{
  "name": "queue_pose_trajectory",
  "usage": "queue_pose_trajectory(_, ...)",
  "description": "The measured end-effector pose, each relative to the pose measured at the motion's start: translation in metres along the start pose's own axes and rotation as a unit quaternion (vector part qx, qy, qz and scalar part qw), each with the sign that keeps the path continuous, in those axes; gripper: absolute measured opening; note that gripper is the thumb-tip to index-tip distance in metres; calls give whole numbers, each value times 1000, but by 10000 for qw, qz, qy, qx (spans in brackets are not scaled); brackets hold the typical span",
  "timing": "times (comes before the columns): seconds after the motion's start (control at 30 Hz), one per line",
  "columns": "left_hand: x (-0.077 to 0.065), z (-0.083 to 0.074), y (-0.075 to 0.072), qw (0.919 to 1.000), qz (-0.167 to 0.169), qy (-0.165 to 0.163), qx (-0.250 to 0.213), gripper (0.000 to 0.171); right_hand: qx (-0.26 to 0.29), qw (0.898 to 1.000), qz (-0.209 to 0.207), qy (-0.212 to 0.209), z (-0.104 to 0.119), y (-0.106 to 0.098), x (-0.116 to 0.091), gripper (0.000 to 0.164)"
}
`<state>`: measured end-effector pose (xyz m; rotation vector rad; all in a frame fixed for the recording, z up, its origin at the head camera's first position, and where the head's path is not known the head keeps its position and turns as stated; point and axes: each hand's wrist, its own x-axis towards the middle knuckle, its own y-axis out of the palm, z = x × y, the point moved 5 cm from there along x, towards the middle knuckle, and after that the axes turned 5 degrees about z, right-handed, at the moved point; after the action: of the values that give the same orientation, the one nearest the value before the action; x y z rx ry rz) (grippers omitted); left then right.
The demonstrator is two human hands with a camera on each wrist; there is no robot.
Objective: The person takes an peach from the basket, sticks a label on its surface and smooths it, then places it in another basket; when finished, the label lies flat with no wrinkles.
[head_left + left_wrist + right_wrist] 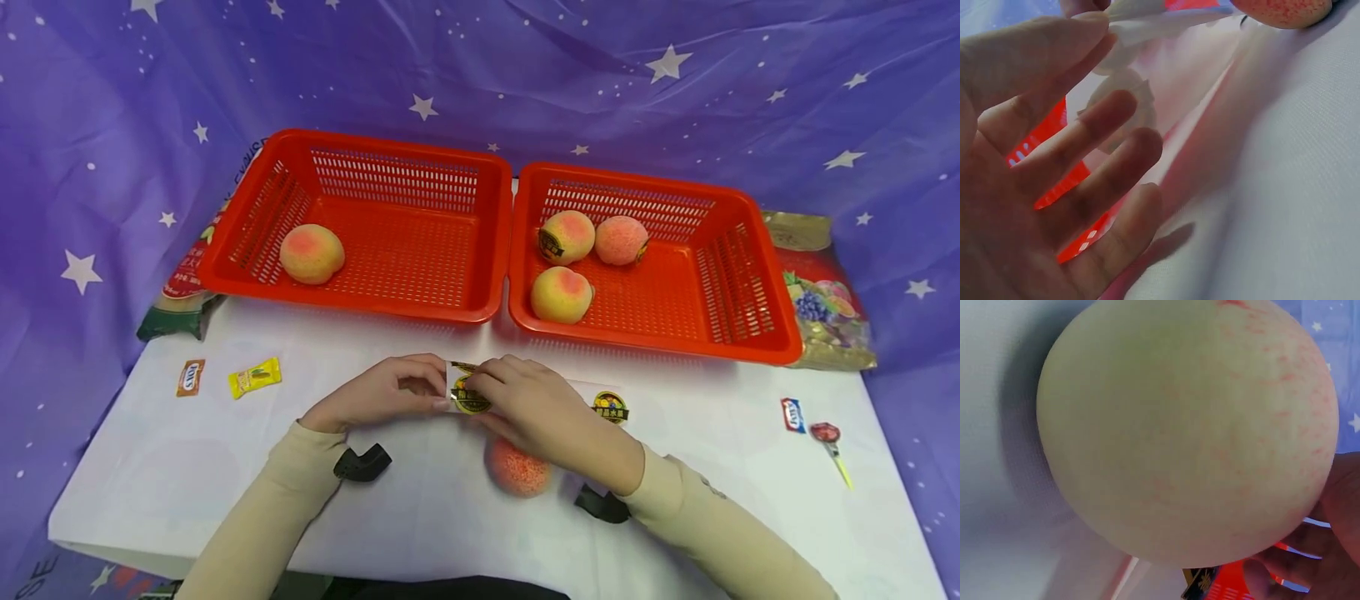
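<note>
Between thumb and index finger, my left hand (pixel 390 392) pinches the left end of a white sticker strip (pixel 452 382). Its other fingers stand spread in the left wrist view, with the pale back of the strip (pixel 1191 69) beyond them. My right hand (pixel 536 412) holds the same strip with bent fingers, at a black-and-gold round label (pixel 468 398). Another such label (pixel 611 407) shows to the right of that hand. A pinkish peach (pixel 520 469) rests on the table just below the right hand; it fills most of the right wrist view.
Behind the hands stand two red baskets: the left one (pixel 495 250) with a single peach (pixel 312 253), the right one (pixel 765 283) with three peaches, two visibly labelled. Candies (pixel 255 377) lie left, a small wrapper (pixel 792 415) and a lollipop (pixel 826 432) right. Bags flank the baskets.
</note>
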<state>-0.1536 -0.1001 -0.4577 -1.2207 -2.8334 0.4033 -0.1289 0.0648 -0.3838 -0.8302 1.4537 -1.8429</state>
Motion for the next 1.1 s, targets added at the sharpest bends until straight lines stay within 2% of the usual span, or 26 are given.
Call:
queue_pose_trajectory(0.17,0,0,-1,9998,-95,-67,171,12,169,9995,-280,3,-1,-5,0,19)
queue_pose_trajectory(0.37,0,1,-3,9998,-113,-75,144,10,296,9984,-485,27,-4,-11,0,9)
queue_pose_trajectory(0.47,0,0,-2,9999,-107,-90,100,7,318,9975,-610,156,-6,-15,-1,7)
queue_pose_trajectory(0.6,-1,-10,-1,9998,-86,-177,52,5,458,9943,-837,482,-11,-20,-4,8)
queue_pose_trajectory(0.8,-3,-25,-3,9990,-20,-421,152,5,672,9867,-1261,772,-19,-34,-9,6)
queue_pose_trajectory(0.93,-5,-24,-8,9982,-138,-561,174,6,747,9825,-1458,885,-24,-42,-15,5)
queue_pose_trajectory(1.1,-9,-16,-17,9938,-459,-1002,130,9,969,9776,-1511,1099,-30,-46,-24,6)
